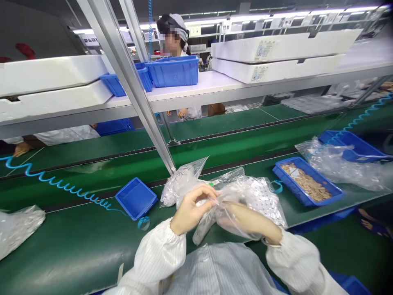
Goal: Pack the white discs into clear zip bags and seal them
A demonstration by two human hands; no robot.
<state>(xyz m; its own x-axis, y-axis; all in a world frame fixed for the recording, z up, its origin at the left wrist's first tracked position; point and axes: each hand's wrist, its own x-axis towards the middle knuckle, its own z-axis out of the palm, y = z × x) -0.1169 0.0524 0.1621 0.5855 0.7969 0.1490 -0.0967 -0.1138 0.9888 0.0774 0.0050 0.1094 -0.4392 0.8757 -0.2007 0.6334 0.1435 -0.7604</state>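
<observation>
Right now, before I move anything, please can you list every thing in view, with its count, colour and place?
green conveyor belts: two, green, running across the view
clear plastic bag of white contents: one, clear, between the hands
marker-written clear plastic bag: one, clear, beside the hands
loose clear plastic bags: two, clear, far left and right
shallow blue plastic tray: one, blue, left of the hands
blue plastic tray of tan pieces: one, blue, right of the hands
blue plastic bin: one, blue, far right
coiled blue cord: one, blue, left on the belt
white foam boxes: four, white, on the shelf
blue plastic bins: at least two, blue, on the shelf
co-worker: one, beyond the shelf
left hand: one, bare, pinching the bag
right hand: one, bare, against the bag
white striped sleeves: two, white, on both arms
</observation>
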